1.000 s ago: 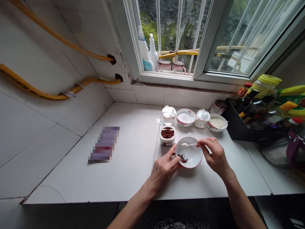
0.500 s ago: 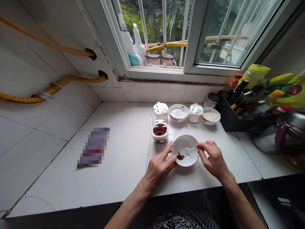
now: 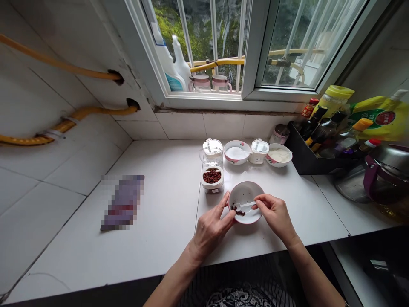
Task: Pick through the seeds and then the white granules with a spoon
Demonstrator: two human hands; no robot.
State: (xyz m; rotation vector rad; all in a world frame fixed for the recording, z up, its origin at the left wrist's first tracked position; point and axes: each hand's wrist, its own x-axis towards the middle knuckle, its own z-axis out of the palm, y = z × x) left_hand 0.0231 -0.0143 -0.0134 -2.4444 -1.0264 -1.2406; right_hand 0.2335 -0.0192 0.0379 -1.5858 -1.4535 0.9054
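Observation:
A white bowl (image 3: 251, 216) with a red outer rim stands on the white counter. My left hand (image 3: 212, 228) grips its left side, thumb and finger at the rim. A small white spoon (image 3: 247, 204) is pinched in my right hand (image 3: 275, 213) over the bowl, its head among a few dark red peppercorn-like grains (image 3: 239, 212) at the lower left inside. Just behind, to the left, sits an open jar (image 3: 212, 177) full of the same dark red grains.
Behind are a lidded jar (image 3: 212, 148), a bowl of white powder (image 3: 237, 152), another jar (image 3: 259, 151) and a bowl of pale contents (image 3: 279, 155). A black box (image 3: 306, 164) of bottles and a kettle (image 3: 388, 175) stand right. A blurred purple packet (image 3: 123, 202) lies left.
My right hand has moved left with the spoon, whose head now reaches the grains. The grains are more spread out. The whole view has shifted slightly.

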